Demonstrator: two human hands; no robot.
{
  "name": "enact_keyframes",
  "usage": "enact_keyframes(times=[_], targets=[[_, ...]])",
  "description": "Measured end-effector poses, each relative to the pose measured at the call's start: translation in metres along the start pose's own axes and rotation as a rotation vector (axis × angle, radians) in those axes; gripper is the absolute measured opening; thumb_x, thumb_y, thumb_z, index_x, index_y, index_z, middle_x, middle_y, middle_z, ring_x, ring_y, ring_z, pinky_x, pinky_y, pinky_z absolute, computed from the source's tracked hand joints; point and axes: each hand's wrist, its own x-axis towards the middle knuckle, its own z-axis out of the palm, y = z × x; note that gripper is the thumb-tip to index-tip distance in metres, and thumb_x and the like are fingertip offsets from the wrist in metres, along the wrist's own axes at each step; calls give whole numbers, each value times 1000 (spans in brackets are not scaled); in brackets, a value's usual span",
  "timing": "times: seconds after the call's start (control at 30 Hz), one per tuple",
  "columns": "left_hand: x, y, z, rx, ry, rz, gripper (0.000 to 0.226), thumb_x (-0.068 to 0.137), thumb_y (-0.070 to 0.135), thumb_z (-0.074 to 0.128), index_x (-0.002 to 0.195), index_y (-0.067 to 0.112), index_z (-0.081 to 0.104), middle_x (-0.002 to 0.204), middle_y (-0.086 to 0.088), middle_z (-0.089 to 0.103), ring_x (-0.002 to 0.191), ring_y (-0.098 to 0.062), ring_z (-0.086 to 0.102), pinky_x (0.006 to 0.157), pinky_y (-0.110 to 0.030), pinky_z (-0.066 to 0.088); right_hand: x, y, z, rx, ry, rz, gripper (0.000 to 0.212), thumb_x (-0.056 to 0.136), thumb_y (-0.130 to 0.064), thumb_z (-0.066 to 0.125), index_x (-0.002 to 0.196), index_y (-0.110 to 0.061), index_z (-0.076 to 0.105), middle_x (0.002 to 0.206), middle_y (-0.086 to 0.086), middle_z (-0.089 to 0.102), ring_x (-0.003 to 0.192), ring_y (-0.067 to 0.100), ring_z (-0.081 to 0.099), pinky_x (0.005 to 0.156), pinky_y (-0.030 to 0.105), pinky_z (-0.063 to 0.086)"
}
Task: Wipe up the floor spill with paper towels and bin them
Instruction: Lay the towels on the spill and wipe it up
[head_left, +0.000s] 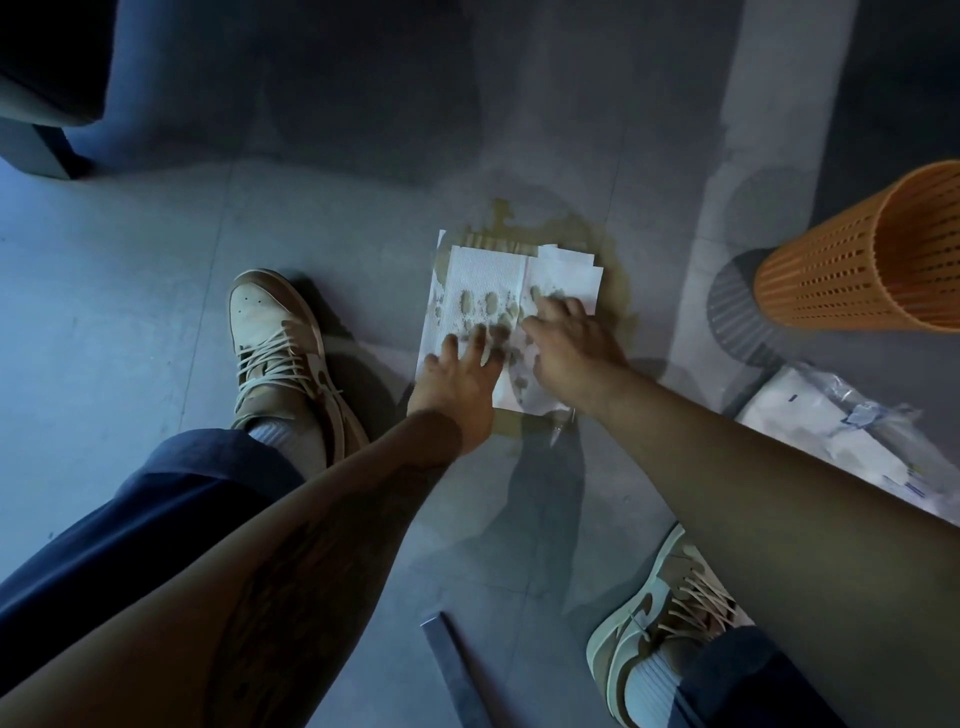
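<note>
From the head camera, the only view, the paper towels (483, 275) lie flat on the grey floor (156, 249) over the brownish spill (519, 221), which shows past their far and right edges; wet blotches have soaked through the sheets, so blotting looks under way rather than finished. The left hand (460, 374) presses down on the near part of the sheets with fingers spread and straight, grasping nothing; the right hand (566, 348) lies just beside it, also flat and unclenched, likely to push the paper into the liquid over a wide patch. The orange bin (857, 260) lies tilted at the right, near the spill with its mouth towards the person, handy for the soaked sheets; a plastic-wrapped pack (831, 431) rests close by, possibly spare towels, though the wrapper is too blurred to read.
</note>
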Motion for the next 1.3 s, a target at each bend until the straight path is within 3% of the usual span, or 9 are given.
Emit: enact_keyframes(times=[0.17,0.3,0.43,0.53,0.63,0.9,1.07,1.17,1.3], targets=[[-7,6,15,-14,-31,-35,77,90,26,46,157,16,9,165,-15,-1,138,-40,25,97,-49,46,-15,6,18,4,-24,-14,69,82,-16,67,145,-18,39,160,6,18,147,30,16,110,47,39],[7,-3,2,-131,29,-46,68,90,25,51,153,22,25,162,-11,16,137,-35,31,103,-48,43,-9,6,17,8,104,30,61,80,-28,72,135,-19,48,155,5,28,141,29,27,112,45,35],[30,-17,-11,-144,55,-7,78,94,16,46,159,23,4,167,-11,-8,152,-38,2,117,-49,30,2,5,18,-30,92,132,90,76,-47,73,151,-23,29,158,4,24,143,30,24,118,49,21],[43,-27,-16,-101,45,26,78,96,12,40,159,19,-6,165,-10,-22,153,-36,-9,120,-48,22,3,6,20,-80,90,135,98,76,-51,74,154,-23,22,159,5,23,145,29,23,119,50,19],[45,-31,-11,36,24,64,75,98,11,34,157,13,-12,164,-14,-23,152,-40,-8,120,-51,24,2,8,21,-93,87,124,92,76,-50,74,151,-21,29,160,5,23,145,29,22,118,50,21],[39,-26,-7,28,143,85,73,89,10,43,158,15,16,164,-15,14,140,-38,31,107,-49,37,-3,8,16,-109,102,96,81,77,-46,75,147,-24,39,147,1,39,130,27,39,102,42,35],[36,-20,-12,85,187,128,68,88,11,44,153,18,27,150,-15,34,121,-35,47,96,-45,43,-6,6,13,-136,132,66,52,77,-40,76,122,-21,59,129,3,50,117,27,50,93,40,41],[35,-17,-14,84,222,162,61,85,8,36,146,16,37,144,-15,41,115,-34,51,95,-45,43,-3,6,8,-107,110,44,42,80,-39,74,115,-19,63,123,4,52,115,27,52,92,40,42],[37,-17,-10,57,253,157,57,85,3,45,142,9,38,139,-19,47,111,-36,55,98,-44,37,-1,7,5,-114,107,-3,33,84,-38,69,110,-18,64,119,4,56,112,27,56,93,40,42]])
